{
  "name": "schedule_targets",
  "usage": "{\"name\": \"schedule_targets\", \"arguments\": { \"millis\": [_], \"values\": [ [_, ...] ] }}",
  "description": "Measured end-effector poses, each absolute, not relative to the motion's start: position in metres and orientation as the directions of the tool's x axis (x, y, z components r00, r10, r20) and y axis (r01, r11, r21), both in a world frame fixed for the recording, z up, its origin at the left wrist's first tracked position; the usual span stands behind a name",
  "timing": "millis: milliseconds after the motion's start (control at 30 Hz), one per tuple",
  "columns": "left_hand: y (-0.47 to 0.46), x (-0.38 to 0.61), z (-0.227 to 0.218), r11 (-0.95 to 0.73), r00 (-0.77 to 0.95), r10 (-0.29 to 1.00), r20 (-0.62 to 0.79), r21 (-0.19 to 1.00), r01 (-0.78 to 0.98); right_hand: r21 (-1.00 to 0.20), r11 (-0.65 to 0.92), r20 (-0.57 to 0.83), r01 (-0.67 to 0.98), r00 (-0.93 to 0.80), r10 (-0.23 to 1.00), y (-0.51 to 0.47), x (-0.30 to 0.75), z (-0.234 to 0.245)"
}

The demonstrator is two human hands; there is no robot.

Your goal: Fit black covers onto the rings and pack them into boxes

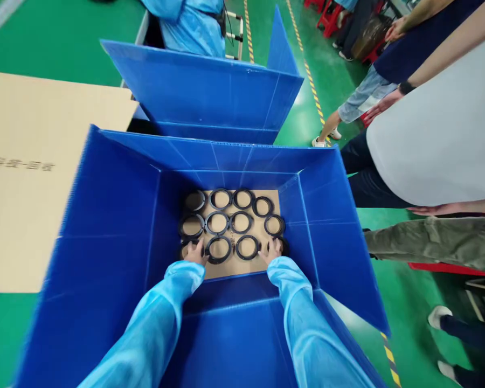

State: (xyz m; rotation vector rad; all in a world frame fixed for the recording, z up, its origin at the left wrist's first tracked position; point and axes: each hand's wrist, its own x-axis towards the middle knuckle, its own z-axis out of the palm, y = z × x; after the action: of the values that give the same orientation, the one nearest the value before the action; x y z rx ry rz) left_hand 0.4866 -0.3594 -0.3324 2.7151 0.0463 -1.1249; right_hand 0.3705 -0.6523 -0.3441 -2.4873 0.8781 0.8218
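Several black rings (217,232) lie in rows on a brown cardboard sheet (235,269) at the bottom of a deep blue box (121,215). My left hand (195,253) reaches down over the near-left ring (183,251), fingers spread, its thumb beside the neighbouring ring (219,262). At the near-right corner my right hand (271,251) rests by another ring (284,246), which it partly covers. Its fingers are apart, with the thumb close to a ring (247,259) on its left. Whether either hand grips a ring is hard to see.
Raised flaps (359,248) surround the box. Behind it stands another blue box (210,91). A large cardboard sheet (44,205) with printed characters lies at the left. A person in blue (194,27) is beyond the boxes; several people, one in a white top (436,129), stand at the right.
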Motion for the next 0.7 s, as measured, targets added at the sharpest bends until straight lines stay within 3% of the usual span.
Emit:
{"name": "schedule_targets", "arguments": {
  "millis": [100, 200, 567, 700],
  "values": [
    [-0.36, 0.496, -0.362, -0.982, 0.726, -0.02, -0.688, 0.151, 0.116, -0.15, -0.676, -0.655, -0.721, 0.585, -0.478, -0.662, 0.388, -0.378],
    [-0.364, 0.502, -0.381, -0.984, 0.733, -0.018, -0.68, 0.143, 0.109, -0.182, -0.657, -0.696, -0.732, 0.568, -0.44, -0.664, 0.399, -0.398],
    [-0.378, 0.509, -0.414, -0.969, 0.693, 0.026, -0.721, 0.152, 0.194, -0.084, -0.821, -0.715, -0.565, 0.608, -0.345, -0.621, 0.432, -0.413],
    [-0.379, 0.504, -0.413, -0.955, 0.694, 0.028, -0.72, 0.187, 0.232, -0.102, -0.86, -0.701, -0.5, 0.65, -0.295, -0.618, 0.445, -0.42]
  ]
}}
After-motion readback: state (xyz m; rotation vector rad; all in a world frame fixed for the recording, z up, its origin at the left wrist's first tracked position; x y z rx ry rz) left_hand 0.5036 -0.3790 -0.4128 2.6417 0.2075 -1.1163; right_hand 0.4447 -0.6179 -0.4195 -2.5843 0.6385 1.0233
